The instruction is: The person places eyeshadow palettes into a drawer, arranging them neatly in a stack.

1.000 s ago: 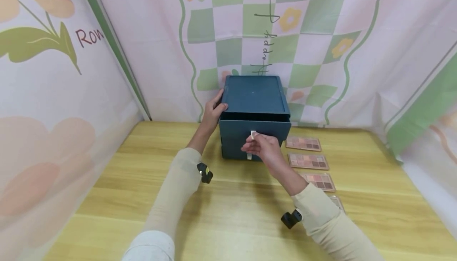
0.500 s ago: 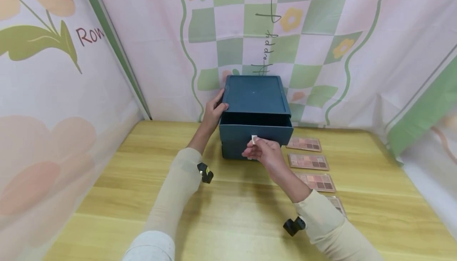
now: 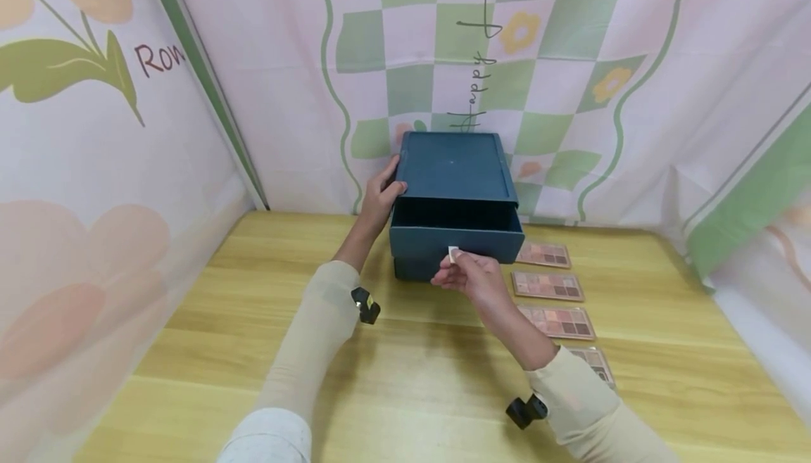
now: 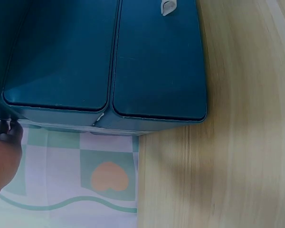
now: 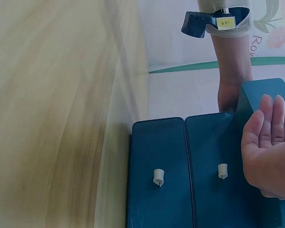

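Observation:
A dark blue plastic drawer cabinet (image 3: 453, 160) stands at the back of the table, its top drawer (image 3: 418, 241) pulled partway out. The drawer's inside looks dark and its bottom is hidden. My right hand (image 3: 478, 280) pinches the small white pull tab (image 3: 453, 253) on that drawer's front between thumb and forefinger, the other fingers below. My left hand (image 3: 380, 199) rests against the cabinet's upper left side, thumb at the front corner of the top. In the right wrist view, two lower drawers are closed, with white tabs (image 5: 158, 176) on their fronts.
Several makeup palettes (image 3: 548, 286) lie in a column on the wooden table (image 3: 405, 392), right of the cabinet and partly behind the right forearm. A patterned curtain (image 3: 355, 48) hangs close behind the cabinet. Black cameras (image 3: 526, 412) are strapped to both wrists.
My right hand has drawn the top drawer out toward the front, widening its opening from a narrow gap. The left hand stays against the cabinet's side.

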Motion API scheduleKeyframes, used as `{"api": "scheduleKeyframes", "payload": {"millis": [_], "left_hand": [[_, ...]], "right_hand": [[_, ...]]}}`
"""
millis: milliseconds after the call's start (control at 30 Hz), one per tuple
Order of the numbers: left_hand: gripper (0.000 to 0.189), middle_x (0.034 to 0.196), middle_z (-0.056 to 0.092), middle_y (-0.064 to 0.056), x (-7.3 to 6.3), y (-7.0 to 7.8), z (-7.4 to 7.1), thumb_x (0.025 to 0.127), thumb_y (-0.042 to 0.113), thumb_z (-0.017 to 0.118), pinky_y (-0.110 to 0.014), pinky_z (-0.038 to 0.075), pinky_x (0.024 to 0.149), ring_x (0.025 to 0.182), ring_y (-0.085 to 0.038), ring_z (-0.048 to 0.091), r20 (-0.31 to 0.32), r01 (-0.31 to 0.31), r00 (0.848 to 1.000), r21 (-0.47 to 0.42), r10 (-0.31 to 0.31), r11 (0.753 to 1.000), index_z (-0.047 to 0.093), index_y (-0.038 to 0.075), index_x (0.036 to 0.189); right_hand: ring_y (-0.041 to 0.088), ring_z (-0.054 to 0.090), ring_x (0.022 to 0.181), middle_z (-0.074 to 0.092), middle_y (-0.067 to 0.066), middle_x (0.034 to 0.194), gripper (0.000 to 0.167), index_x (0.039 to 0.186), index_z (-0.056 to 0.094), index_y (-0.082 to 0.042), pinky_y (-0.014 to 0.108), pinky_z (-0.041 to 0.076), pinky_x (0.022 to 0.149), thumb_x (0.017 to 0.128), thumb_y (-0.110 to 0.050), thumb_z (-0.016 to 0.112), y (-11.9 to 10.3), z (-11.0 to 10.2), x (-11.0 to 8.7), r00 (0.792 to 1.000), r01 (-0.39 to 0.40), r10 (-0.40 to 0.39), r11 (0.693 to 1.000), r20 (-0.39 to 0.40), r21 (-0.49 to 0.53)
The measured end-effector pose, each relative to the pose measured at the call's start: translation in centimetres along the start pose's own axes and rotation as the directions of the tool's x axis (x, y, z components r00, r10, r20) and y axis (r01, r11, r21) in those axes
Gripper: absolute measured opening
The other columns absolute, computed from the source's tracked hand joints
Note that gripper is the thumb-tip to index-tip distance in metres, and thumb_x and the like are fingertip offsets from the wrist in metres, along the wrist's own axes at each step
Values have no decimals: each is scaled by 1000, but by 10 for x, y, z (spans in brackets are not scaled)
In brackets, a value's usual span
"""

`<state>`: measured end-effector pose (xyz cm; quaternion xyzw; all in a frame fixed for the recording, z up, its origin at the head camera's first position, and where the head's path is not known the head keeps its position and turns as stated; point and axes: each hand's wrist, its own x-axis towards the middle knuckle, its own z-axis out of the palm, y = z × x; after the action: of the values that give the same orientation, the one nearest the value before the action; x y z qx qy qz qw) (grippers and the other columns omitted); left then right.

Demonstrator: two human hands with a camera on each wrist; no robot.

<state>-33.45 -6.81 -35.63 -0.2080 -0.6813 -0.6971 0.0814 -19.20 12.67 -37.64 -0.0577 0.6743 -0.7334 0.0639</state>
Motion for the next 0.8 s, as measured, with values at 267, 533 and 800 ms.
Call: {"api": "scheduleKeyframes", "payload": {"millis": [267,533,800], "left_hand": [[77,170,22,-18,-1,-1,0,87,15,48,-47,24,127,157,-27,25,-2,11,1000,12,-11,1000,26,-1,159],[76,169,24,-18,-1,-1,1,87,16,48,-45,28,125,156,-27,27,-19,15,1000,27,-14,1000,28,0,159],[76,169,25,-19,0,-2,2,87,15,47,-45,26,126,157,-27,26,-32,7,999,19,-7,1000,28,-1,159]], "right_hand": [[7,73,77,74,-9,75,37,85,68,-13,24,60,82,108,-23,42,1,2,-8,1000,-12,12,1000,6,1],[6,73,77,75,-9,75,36,88,68,-8,24,60,82,108,-22,41,1,3,-13,1000,-18,17,1000,10,6],[6,73,79,75,-10,76,36,90,69,-9,24,59,83,108,-22,41,2,3,-20,1000,-6,6,1000,22,12]]}}
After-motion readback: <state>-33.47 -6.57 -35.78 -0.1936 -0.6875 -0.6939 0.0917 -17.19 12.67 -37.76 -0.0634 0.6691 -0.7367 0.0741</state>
